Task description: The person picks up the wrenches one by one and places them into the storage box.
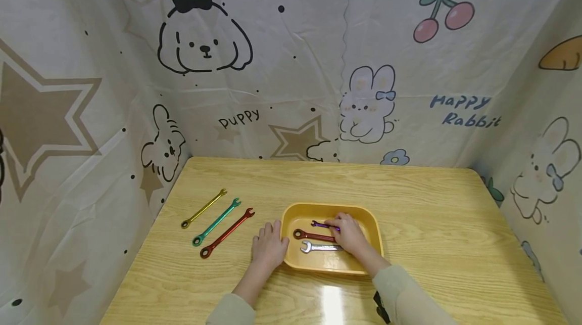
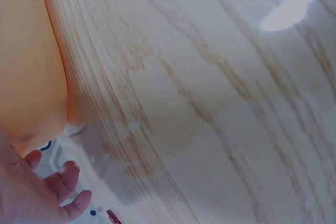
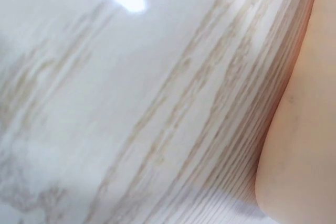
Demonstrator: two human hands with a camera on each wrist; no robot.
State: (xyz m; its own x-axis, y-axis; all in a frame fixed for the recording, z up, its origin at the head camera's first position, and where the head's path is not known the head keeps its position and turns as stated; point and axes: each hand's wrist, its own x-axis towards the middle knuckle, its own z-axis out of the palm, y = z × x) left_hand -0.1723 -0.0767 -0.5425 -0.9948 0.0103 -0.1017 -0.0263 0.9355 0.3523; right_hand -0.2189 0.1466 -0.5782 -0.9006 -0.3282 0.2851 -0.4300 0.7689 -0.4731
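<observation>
A yellow-orange tray [image 1: 336, 266] stands on the table with three wrenches in it. My right hand [image 1: 349, 234] reaches inside and pinches a small purple wrench [image 1: 319, 224]; the fingers cover its other end. Beneath that hand lie a dark red wrench [image 1: 313, 236] and a silver wrench [image 1: 320, 247], their right ends hidden. At the tray's left side, my left hand [image 1: 269, 245] touches the rim with its thumb, fingers loosely bent. The left wrist view shows these fingers [image 2: 65, 182] holding nothing, beside the tray wall [image 2: 31, 66]. No hand appears in the right wrist view.
Left of the tray lie a yellow wrench [image 1: 203, 209], a green wrench [image 1: 216, 222] and a red wrench [image 1: 227, 233], side by side and slanted. Printed cloth [image 1: 291, 62] hangs around the wooden table [image 1: 436, 224]. A black object [image 1: 381, 307] sits by the right sleeve.
</observation>
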